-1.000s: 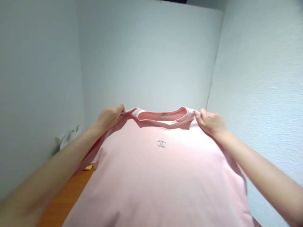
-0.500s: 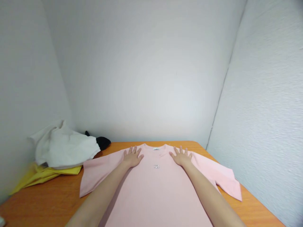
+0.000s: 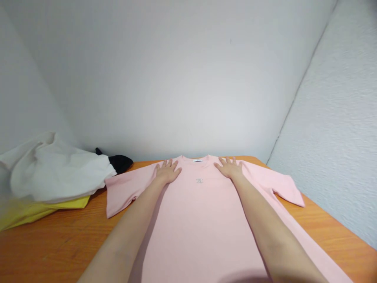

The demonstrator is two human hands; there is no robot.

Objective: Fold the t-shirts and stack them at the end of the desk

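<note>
A pink T-shirt (image 3: 197, 220) lies spread face up, collar toward the far wall and both sleeves out to the sides. A small shiny emblem (image 3: 199, 181) sits on its chest below the neckline, and a pale label (image 3: 197, 160) shows inside the collar. My left hand (image 3: 167, 171) rests flat near the shirt's left shoulder, fingers spread. On the opposite shoulder my right hand (image 3: 229, 168) is laid flat too, its fingers apart. Neither hand grasps the fabric. My forearms cover parts of the shirt's sides, and its lower end runs out of view.
The shirt lies on an orange-brown wooden table (image 3: 59, 247). At the left is a heap of clothes: a white garment (image 3: 61, 173) over a yellow one (image 3: 44, 212), with a black piece (image 3: 120, 163) behind. Pale walls (image 3: 188, 78) stand at the back and sides.
The view has tilted down, so the shirt and table appear higher and more of the shirt's body shows. Both hands remain flat on the shoulders; the shirt's right sleeve looks straighter.
</note>
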